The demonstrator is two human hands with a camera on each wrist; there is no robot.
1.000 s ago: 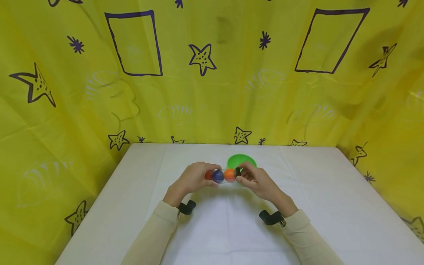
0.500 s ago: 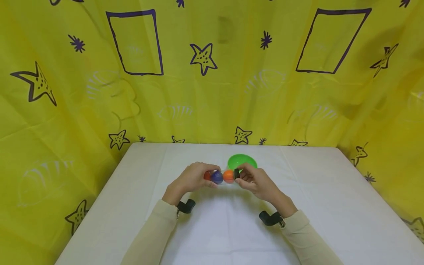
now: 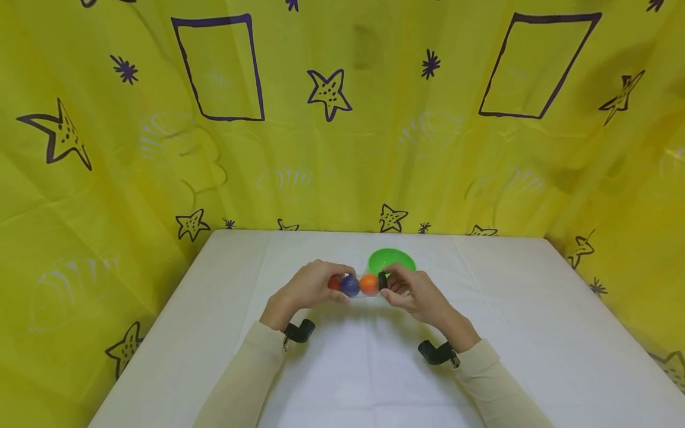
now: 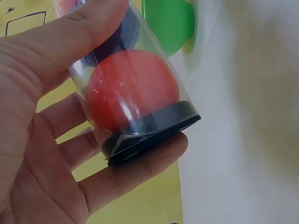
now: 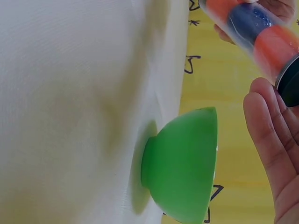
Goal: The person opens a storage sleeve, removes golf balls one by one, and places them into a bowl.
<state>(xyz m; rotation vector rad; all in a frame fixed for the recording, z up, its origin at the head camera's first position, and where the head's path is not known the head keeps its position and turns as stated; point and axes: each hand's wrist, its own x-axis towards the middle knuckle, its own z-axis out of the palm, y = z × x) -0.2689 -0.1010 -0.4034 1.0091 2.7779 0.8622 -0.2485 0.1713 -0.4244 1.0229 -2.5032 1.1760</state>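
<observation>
A clear plastic tube (image 3: 360, 286) lies sideways in the air between both hands. Inside it sit a red ball (image 4: 133, 91), a blue ball (image 3: 349, 286) and an orange ball (image 3: 369, 285). The left hand (image 3: 310, 288) grips the tube around its red-ball end, with a finger under the black base (image 4: 154, 133) in the left wrist view. At the other end, the right hand (image 3: 420, 294) pinches a black cap (image 3: 382, 280) between thumb and fingers. In the right wrist view the cap (image 5: 289, 81) sits against the tube's end; its thumb is out of sight there.
Behind the right hand a green bowl (image 3: 387, 259) stands upright on the white-covered table (image 3: 299, 380). A yellow curtain (image 3: 342, 160) with dark star drawings hangs along the table's back and sides. Each wrist wears a black camera mount.
The tube and the left hand have shifted very slightly to the left. Both hands keep their hold, and the cap stays at the tube's end.
</observation>
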